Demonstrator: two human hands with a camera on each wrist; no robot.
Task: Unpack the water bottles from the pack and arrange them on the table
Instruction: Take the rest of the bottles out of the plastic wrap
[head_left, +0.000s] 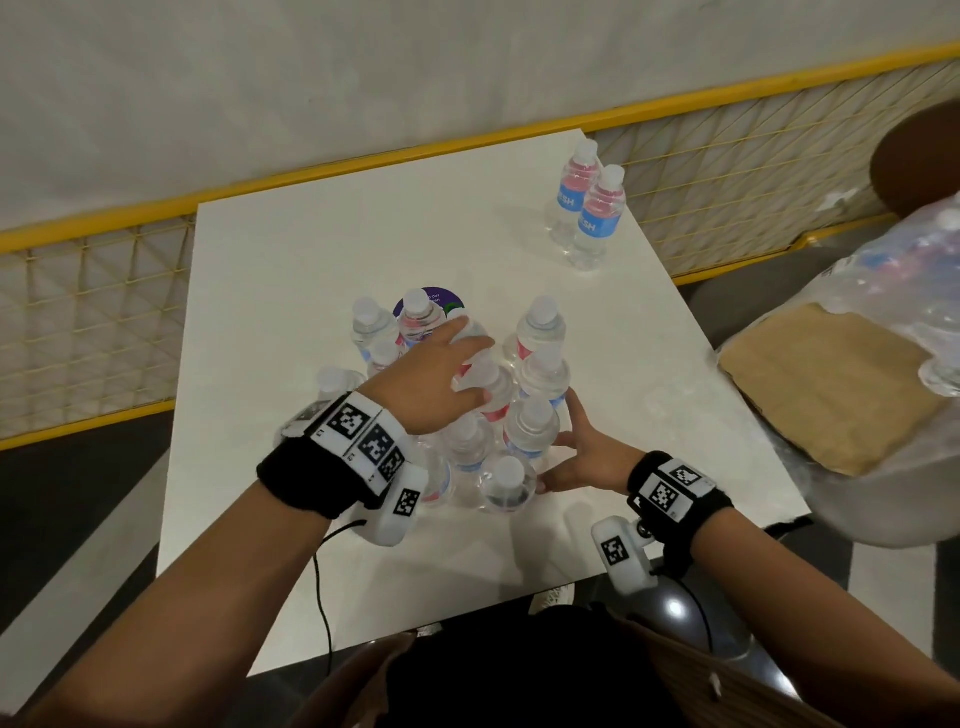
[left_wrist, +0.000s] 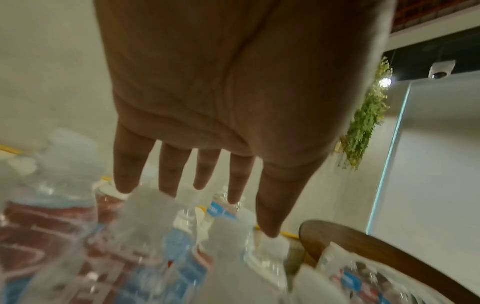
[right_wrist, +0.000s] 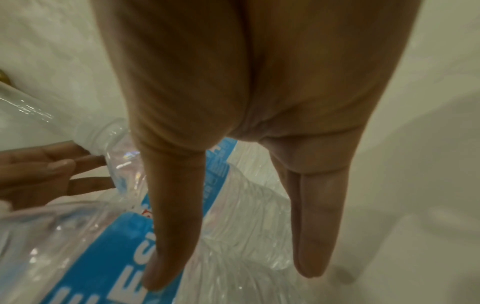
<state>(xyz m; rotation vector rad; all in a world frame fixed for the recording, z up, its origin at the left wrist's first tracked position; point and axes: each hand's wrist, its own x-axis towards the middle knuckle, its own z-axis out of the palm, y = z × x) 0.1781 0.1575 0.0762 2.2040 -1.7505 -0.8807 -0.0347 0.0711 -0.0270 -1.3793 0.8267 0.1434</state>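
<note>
Several clear water bottles with white caps and blue-and-red labels stand bunched in the middle of the white table. My left hand reaches over the bunch from the left with its fingers straight and spread, resting on the bottle tops. One bottle under it leans. My right hand lies flat against the near right side of the bunch; in the right wrist view its straight fingers touch a blue-labelled bottle. Two more bottles stand apart at the table's far right corner.
To the right, a wrapped pack with bottles inside and a cardboard sheet sits on a wooden chair. A yellow mesh fence runs behind the table. A round purple sticker lies behind the bunch.
</note>
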